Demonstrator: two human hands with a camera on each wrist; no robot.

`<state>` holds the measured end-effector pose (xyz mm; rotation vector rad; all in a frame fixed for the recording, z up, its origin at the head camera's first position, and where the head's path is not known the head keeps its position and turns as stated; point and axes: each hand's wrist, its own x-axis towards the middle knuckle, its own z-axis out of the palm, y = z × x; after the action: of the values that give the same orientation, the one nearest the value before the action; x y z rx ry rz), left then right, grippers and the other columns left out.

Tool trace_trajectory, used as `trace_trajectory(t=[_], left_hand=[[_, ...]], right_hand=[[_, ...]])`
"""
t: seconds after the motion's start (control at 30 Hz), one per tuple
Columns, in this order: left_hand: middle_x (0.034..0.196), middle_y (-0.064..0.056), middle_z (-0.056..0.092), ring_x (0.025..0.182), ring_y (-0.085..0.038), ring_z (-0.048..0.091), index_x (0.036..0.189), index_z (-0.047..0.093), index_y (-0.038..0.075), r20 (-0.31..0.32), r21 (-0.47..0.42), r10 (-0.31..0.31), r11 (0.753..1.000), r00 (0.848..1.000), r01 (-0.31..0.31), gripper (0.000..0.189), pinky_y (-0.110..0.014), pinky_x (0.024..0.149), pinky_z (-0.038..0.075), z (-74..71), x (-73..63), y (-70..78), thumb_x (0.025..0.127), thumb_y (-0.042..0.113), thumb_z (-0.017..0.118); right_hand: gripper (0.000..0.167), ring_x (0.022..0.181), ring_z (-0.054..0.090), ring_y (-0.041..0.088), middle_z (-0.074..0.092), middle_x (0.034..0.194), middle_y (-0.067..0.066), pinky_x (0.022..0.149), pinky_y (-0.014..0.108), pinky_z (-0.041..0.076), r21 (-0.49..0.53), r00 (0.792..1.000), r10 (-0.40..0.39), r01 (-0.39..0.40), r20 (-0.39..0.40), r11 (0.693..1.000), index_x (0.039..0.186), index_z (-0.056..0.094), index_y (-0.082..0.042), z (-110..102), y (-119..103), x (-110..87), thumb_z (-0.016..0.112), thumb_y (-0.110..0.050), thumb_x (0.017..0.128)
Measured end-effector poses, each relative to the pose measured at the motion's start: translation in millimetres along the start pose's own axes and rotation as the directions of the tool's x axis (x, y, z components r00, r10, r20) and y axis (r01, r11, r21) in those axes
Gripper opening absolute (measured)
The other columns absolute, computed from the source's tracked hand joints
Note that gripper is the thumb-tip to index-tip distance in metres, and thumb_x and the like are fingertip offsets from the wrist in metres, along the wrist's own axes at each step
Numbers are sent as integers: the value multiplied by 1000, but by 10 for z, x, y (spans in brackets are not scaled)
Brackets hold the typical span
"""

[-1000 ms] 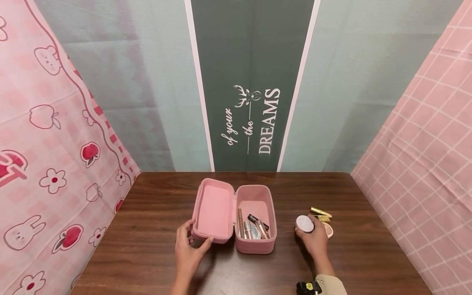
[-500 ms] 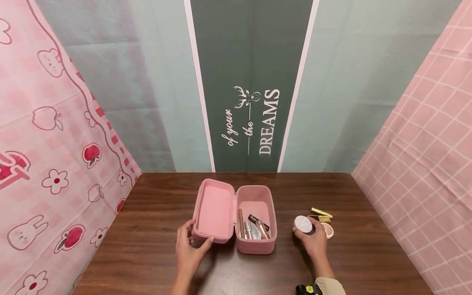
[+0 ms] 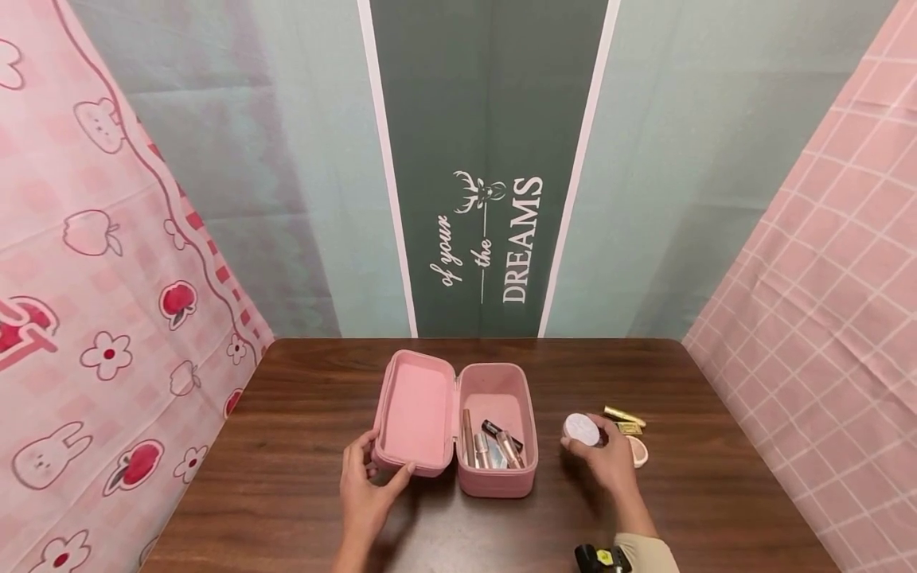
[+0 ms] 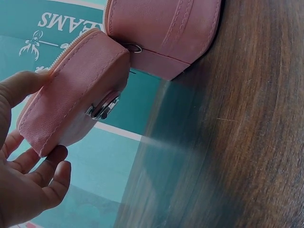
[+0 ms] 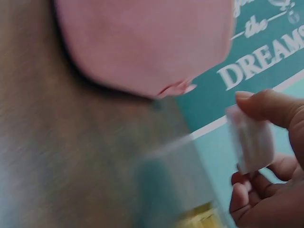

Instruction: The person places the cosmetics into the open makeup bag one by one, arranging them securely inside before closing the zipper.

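A pink zip-up makeup case (image 3: pixel 496 483) stands on the table with its lid (image 3: pixel 417 406) folded out to the left. My left hand (image 3: pixel 364 487) pinches that lid at its near corner, thumb on the rim and fingers beneath, as the left wrist view shows. Inside the case lie several slim cosmetic tubes (image 3: pixel 469 438) and a black tube (image 3: pixel 501 434). To the right of the case, my right hand (image 3: pixel 610 461) grips a small round white jar (image 3: pixel 581 430) between thumb and fingers. In the right wrist view the jar (image 5: pixel 251 142) appears edge-on and slightly blurred.
Just beyond my right hand lie a gold tube (image 3: pixel 624 416), a small gold square item (image 3: pixel 629 428) and a round beige compact (image 3: pixel 637 452). The brown wooden table (image 3: pixel 301 446) meets a green printed curtain at the back and pink cloths on both sides.
My right hand has shifted a little to the left with the white jar, closer to the case. The left hand keeps its hold on the lid, which has not moved.
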<state>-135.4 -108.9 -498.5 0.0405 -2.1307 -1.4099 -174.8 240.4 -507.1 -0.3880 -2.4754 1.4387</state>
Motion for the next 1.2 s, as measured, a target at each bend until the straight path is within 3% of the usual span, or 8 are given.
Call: trace_trajectory(t=[0.33,0.53,0.73,0.97,1.2], left_hand=[[101,-5,53,83,-17,52,118,55,5,-4,2,11,1000,1000,-11,72,-33,63,45,0,14,-12,55,8,89],[102,-5,53,84,-18,52,118,55,4,-2,-3,11,1000,1000,-11,72,-35,63,45,5,-5,-23,55,9,89],[101,-5,53,83,-17,52,118,55,4,-12,-11,19,1000,1000,-19,71,-32,62,44,-2,-11,-32,55,9,89],[99,-6,53,82,-17,51,117,56,3,-23,-3,17,1000,1000,-18,71,-29,62,43,-15,-7,-26,54,6,89],[101,-6,53,83,-16,51,118,55,3,-6,4,14,1000,1000,-14,71,-34,63,45,-5,-7,-13,55,7,89]], right_hand=[[65,94,53,32,56,110,25,75,36,42,14,993,3,-4,120,1000,123,50,9,46,-428,150,79,-6,67],[64,90,55,32,58,106,24,75,43,45,-73,982,-1,14,187,997,121,52,8,79,-671,238,78,-7,64],[56,79,55,28,60,95,19,66,39,46,-127,968,-39,72,248,989,111,56,7,172,-905,337,79,-9,62],[51,77,54,27,59,90,16,64,37,46,-84,964,-85,109,251,990,106,57,6,435,-1041,396,81,-10,63],[48,77,54,26,60,89,14,67,38,46,-75,963,-95,118,252,990,102,60,3,642,-1173,439,80,-8,60]])
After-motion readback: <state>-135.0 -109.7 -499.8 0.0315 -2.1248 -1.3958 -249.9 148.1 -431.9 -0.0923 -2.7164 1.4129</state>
